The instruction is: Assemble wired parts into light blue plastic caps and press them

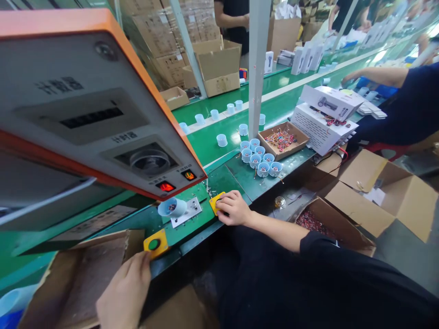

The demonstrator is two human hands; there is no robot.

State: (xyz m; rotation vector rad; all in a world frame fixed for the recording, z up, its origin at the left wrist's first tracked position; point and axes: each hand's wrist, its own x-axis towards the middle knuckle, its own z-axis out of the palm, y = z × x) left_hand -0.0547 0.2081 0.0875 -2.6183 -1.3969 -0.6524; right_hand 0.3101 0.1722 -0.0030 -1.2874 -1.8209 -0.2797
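Observation:
My left hand (pixel 125 290) reaches to the near edge of a yellow button box (pixel 163 237), fingers stretched out and touching its corner; the green button (pixel 154 244) on top is uncovered. My right hand (pixel 235 209) is curled over a second yellow button box (pixel 214 201), its fingers covering most of the button. Between the boxes, a light-blue plastic cup (pixel 176 208) lies tilted at a metal plate (pixel 192 214) with holes, under the orange-edged machine housing (pixel 151 114). Small parts and wires show inside the cup.
Several blue cups with wired parts (pixel 255 160) stand beside a carton tray of wires (pixel 283 139). More cups line the green conveyor (pixel 206 137). An open cardboard box (pixel 85 278) is at my left, a carton of red parts (pixel 329 228) at my right. Co-workers sit and stand beyond.

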